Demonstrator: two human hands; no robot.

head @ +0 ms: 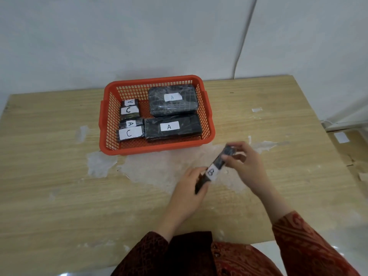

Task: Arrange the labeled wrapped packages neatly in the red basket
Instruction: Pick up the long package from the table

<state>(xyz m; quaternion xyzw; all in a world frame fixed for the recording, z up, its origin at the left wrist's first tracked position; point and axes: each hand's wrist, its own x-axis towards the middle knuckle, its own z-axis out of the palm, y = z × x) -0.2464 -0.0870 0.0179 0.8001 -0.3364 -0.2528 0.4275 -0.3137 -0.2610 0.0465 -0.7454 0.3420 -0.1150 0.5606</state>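
Head view: I see both hands raised over the wooden table (59, 176), between its near edge and the red basket (108, 124), sharing one long, thin black-wrapped package (216, 166). The left hand (189, 193) is closed around the package's nearer, lower end, fingers curled over it. The right hand (246, 163) pinches the far, upper end between thumb and fingertips, the other fingers arched above. The package slants from lower left to upper right, clear of the tabletop as far as I can tell, and its white label (212, 172) bears a handwritten B.

The basket sits toward the far edge of the table, left of the hands. Inside it, along the right wall, lie two large black packages, each labelled A: one in the far right corner (173, 100), one in the near right corner (172, 127). Along the left wall are smaller packages in two stacks; the front one (130, 133) and the one behind it (129, 110) show a C, with partly covered A labels just behind each.

The held package's ends are hidden by my fingers, and its wrap is blurred. Patterned red sleeves are cut off by the frame's bottom edge.
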